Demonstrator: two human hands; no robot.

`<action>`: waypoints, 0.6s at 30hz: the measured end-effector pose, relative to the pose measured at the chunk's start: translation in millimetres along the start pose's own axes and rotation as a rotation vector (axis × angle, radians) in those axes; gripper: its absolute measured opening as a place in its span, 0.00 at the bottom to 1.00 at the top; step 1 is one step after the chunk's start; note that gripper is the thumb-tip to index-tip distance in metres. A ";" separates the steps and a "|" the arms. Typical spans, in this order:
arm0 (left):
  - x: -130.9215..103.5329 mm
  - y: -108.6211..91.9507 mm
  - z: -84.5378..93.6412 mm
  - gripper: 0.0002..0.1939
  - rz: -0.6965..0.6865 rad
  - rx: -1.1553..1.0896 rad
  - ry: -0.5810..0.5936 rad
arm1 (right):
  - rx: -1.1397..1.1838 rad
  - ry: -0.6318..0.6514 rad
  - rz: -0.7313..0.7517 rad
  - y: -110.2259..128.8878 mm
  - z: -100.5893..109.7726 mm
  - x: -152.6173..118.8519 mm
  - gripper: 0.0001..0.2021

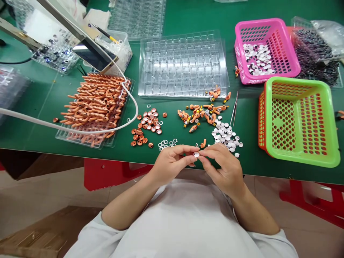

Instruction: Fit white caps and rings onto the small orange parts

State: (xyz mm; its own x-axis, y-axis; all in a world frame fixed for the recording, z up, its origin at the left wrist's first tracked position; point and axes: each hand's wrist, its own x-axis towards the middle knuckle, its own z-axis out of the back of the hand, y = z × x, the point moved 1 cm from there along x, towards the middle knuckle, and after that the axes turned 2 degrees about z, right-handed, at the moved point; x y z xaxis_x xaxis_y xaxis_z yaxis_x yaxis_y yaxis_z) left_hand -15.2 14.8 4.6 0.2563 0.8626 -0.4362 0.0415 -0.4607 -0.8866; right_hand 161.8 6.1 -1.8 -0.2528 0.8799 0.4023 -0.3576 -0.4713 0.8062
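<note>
Both my hands meet at the near edge of the green table. My left hand (173, 161) pinches a small round white-faced cap (196, 154) between thumb and fingers. The thumb and index finger of my right hand (224, 166) close on its other side. Just beyond the fingertips lies an orange earbud shell (203, 143) with a stem. White round stickers (227, 134) are scattered past my right hand, and white rings (167, 144) past my left. Farther off are loose copper-coloured caps (152, 121) and orange earbud parts with yellow tabs (197, 115).
Steel tweezers (234, 109) lie near a green basket (303, 161) and a pink basket (292, 68). Clear plastic trays (182, 68) stand at the back. A white cable (135, 104) loops over a heap of orange shells (94, 104), beside a phone (94, 53).
</note>
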 end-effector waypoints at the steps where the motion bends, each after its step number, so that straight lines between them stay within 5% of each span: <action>1: -0.1 1.1 0.2 0.11 -0.004 0.000 0.002 | 0.003 0.000 0.001 0.4 0.0 0.2 0.11; 7: -2.3 5.9 1.3 0.11 -0.098 0.123 -0.025 | 0.017 0.011 -0.024 2.5 3.6 -0.9 0.11; 18: -1.0 8.2 3.5 0.16 -0.640 0.425 0.081 | 0.036 0.084 -0.057 7.5 12.1 -1.1 0.06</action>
State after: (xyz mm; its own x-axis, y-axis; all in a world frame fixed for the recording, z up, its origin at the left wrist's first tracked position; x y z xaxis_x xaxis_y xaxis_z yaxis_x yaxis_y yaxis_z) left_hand -18.4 10.9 -2.7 0.3781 0.9081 0.1799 -0.1644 0.2571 -0.9523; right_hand 170.2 2.4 9.1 -0.3075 0.8965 0.3188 -0.3416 -0.4167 0.8424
